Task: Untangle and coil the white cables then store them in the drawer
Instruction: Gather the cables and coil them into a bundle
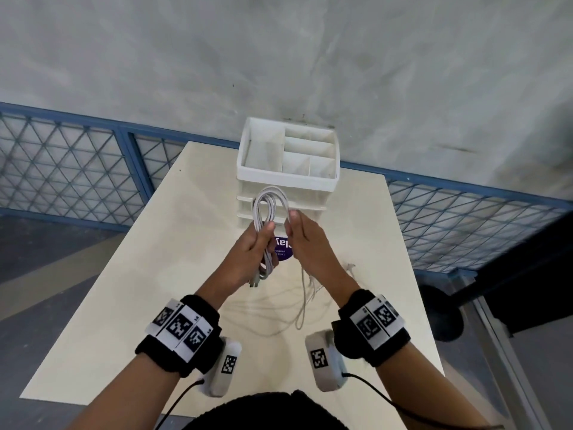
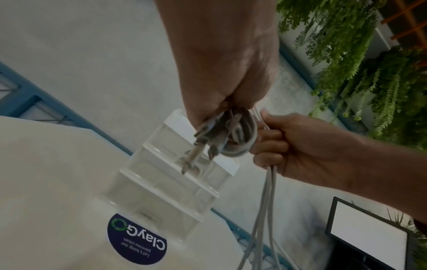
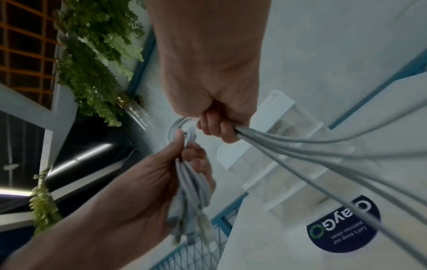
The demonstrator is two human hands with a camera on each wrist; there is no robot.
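**Coiling white cables above the table**

Gripping a bundle of white cable loops (image 1: 268, 212) in the left hand (image 1: 251, 252), fingers and thumb curled tight round the gathered strands, plug ends (image 2: 196, 146) dangling below the fist. Looping up and over the top, just in front of the drawer unit (image 1: 286, 169). Pinching the right side of the loop with the right hand (image 1: 305, 240), fingers curled round several strands, loose cable lengths (image 3: 323, 155) trailing down from the fist and onto the table (image 1: 108, 305). Both hands raised, close together, near the middle of the scene.

Lying slack on the tabletop, near and right of the hands: more tangled cable (image 1: 304, 305), pale and hard to trace against the surface. Standing at the far edge of the table: the drawer unit, white frame, clear drawer fronts, open divided tray on top. All drawers pushed in, as far as visible. Sitting flat on the table just near of the unit: a round purple sticker (image 3: 344, 224), partly hidden behind the hands in the head view. Running behind the table: blue mesh railing (image 1: 77, 169). Hanging off to the sides in the wrist views: green plants (image 2: 346, 54).
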